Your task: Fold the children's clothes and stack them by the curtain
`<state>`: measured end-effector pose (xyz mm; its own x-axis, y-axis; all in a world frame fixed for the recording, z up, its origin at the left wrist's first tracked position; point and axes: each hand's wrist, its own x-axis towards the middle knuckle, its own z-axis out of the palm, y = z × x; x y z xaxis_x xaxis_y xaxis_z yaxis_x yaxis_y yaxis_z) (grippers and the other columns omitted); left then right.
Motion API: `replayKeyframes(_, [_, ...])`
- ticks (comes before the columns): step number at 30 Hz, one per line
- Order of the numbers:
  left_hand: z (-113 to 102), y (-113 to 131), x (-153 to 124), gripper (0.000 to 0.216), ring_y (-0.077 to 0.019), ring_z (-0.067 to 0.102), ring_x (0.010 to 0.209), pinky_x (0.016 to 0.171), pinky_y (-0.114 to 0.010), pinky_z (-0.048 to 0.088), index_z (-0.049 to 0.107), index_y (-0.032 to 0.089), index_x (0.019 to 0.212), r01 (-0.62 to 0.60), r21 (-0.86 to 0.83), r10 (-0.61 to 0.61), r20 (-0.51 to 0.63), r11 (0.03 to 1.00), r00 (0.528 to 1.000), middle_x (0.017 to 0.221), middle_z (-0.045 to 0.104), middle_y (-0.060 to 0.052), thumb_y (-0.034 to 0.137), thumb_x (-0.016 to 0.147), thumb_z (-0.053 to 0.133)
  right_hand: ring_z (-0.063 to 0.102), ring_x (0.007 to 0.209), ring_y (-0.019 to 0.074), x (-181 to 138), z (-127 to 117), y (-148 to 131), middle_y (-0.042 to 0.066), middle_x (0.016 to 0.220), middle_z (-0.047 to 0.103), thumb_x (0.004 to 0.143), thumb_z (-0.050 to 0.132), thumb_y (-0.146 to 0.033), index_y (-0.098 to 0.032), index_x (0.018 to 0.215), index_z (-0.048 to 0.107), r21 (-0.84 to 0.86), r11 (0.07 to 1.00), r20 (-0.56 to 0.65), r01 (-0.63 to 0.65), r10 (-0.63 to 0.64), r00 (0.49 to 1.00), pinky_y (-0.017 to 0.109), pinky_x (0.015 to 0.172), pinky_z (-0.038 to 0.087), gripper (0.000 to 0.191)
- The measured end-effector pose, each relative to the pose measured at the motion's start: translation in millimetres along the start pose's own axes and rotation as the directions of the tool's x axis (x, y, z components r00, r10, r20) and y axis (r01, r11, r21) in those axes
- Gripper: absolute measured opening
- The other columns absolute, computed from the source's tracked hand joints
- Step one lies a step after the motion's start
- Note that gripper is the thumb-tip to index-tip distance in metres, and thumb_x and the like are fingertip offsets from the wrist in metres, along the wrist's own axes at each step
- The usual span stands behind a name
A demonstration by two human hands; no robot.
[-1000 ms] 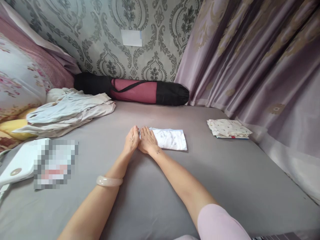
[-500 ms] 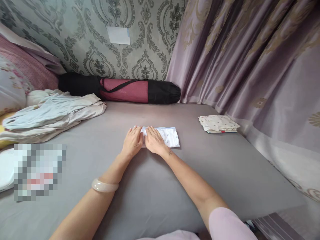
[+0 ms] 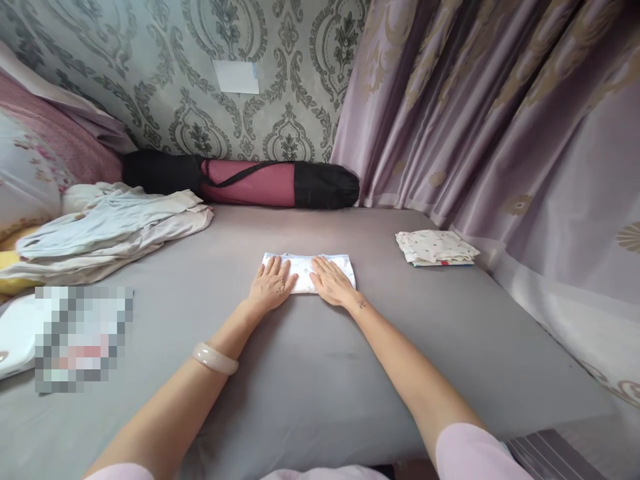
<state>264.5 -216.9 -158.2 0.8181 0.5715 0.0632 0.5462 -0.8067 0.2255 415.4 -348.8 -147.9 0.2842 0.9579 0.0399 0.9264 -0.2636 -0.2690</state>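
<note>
A small white printed cloth point(image 3: 303, 272), folded into a flat rectangle with a light blue edge along its far side, lies on the grey bed sheet point(image 3: 320, 373). My left hand point(image 3: 273, 285) rests flat on its left end, fingers spread and pointing away from me. On its right half my right hand point(image 3: 333, 281) lies palm down, fingers stretched out. The middle of the cloth shows between the two hands. What kind of garment or cloth it is, I cannot tell.
Folded cream printed clothes point(image 3: 437, 248) are stacked at the right. Rumpled pale clothes point(image 3: 110, 223) lie at the left, with a white item point(image 3: 17, 333) nearer me. A black and pink rolled bag point(image 3: 250, 183) lies along the wall, beside the purple curtain point(image 3: 400, 100).
My hands were close together over the cloth's left part. Now my right hand has slid to the right, the hands are apart, and more of the cloth's middle shows.
</note>
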Motion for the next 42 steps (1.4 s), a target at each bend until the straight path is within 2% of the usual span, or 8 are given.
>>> replayKeyframes(8, [-9,-7,3,0.061,-0.0314,0.023,0.145,0.114,-0.05,0.022,0.04,0.017,0.145,-0.047,-0.022,0.048,0.071,0.999,0.996,0.155,0.031,-0.017,0.051,0.096,0.03,0.015,0.148,0.021,-10,-7,17,0.01,0.159,0.022,0.1,0.018,-0.042,-0.008,0.152,0.026,-0.084,0.993,0.028,-0.087,0.089,0.996,0.04,0.12,0.008,0.063])
replayKeyframes(19, [-3,-26,6,0.065,-0.0321,0.015,0.147,0.116,-0.052,0.018,0.036,0.015,0.148,-0.015,-0.056,0.019,0.075,0.998,0.997,0.158,0.023,-0.016,0.052,0.096,0.028,0.011,0.148,0.0219,-16,-12,31,0.011,0.16,0.02,0.099,0.02,-0.04,-0.007,0.151,0.028,0.019,0.992,0.051,-0.125,0.124,0.991,0.042,0.12,0.01,0.062])
replayKeyframes(22, [-1,-34,12,0.062,-0.0319,0.016,0.147,0.116,-0.052,0.019,0.037,0.018,0.147,-0.028,-0.083,0.035,0.092,0.996,0.995,0.159,0.024,-0.014,0.051,0.095,0.03,0.02,0.147,0.02,-13,-20,36,0.01,0.158,0.026,0.095,0.031,-0.034,-0.01,0.148,0.037,0.14,0.978,0.05,-0.157,0.151,0.987,0.037,0.118,0.018,0.058])
replayKeyframes(25, [-6,-35,15,0.052,-0.0316,0.02,0.146,0.114,-0.053,0.022,0.043,0.022,0.141,-0.012,-0.088,0.021,0.1,0.996,0.995,0.157,0.03,-0.012,0.044,0.095,0.032,0.038,0.138,0.0189,-12,-32,40,0.011,0.151,0.041,0.092,0.037,-0.029,-0.012,0.144,0.044,0.256,0.924,-0.059,-0.285,0.309,0.949,0.031,0.112,0.032,0.055])
replayKeyframes(28, [-15,-22,12,0.046,-0.0313,0.021,0.146,0.115,-0.056,0.017,0.047,0.02,0.138,0.012,-0.081,-0.008,0.049,0.997,0.999,0.154,0.035,-0.013,0.034,0.095,0.036,0.056,0.121,0.0232,-12,-39,42,0.015,0.131,0.061,0.091,0.04,-0.026,-0.012,0.134,0.055,0.268,0.826,-0.128,-0.496,0.541,0.831,0.032,0.099,0.043,0.048])
replayKeyframes(31, [-23,1,12,0.044,-0.0285,0.026,0.144,0.116,-0.051,0.02,0.048,0.018,0.136,-0.039,-0.139,0.038,-0.01,0.989,0.999,0.149,0.043,-0.012,0.026,0.095,0.034,0.065,0.105,0.0257,-12,-40,44,0.014,0.11,0.071,0.089,0.046,-0.029,-0.016,0.11,0.07,0.239,0.732,-0.063,-0.638,0.667,0.742,0.031,0.084,0.047,0.034])
replayKeyframes(37, [-16,35,25,0.036,-0.0267,0.052,0.124,0.104,-0.041,0.04,0.059,0.017,0.115,-0.174,-0.198,0.174,-0.016,0.965,0.985,0.118,0.065,-0.012,0.018,0.095,0.03,0.068,0.086,0.0243,-11,-32,49,0.014,0.087,0.073,0.082,0.056,-0.04,-0.016,0.084,0.073,0.261,0.695,0.003,-0.67,0.694,0.72,0.025,0.064,0.043,0.03])
replayKeyframes(42, [3,41,28,0.036,-0.0281,0.045,0.132,0.11,-0.047,0.032,0.056,0.017,0.12,-0.141,-0.199,0.136,-0.042,0.97,0.99,0.132,0.058,-0.014,0.025,0.099,0.029,0.067,0.077,0.0211,-12,-30,50,0.008,0.078,0.071,0.08,0.055,-0.043,-0.017,0.075,0.069,0.309,0.717,0.009,-0.625,0.655,0.756,0.024,0.057,0.039,0.03])
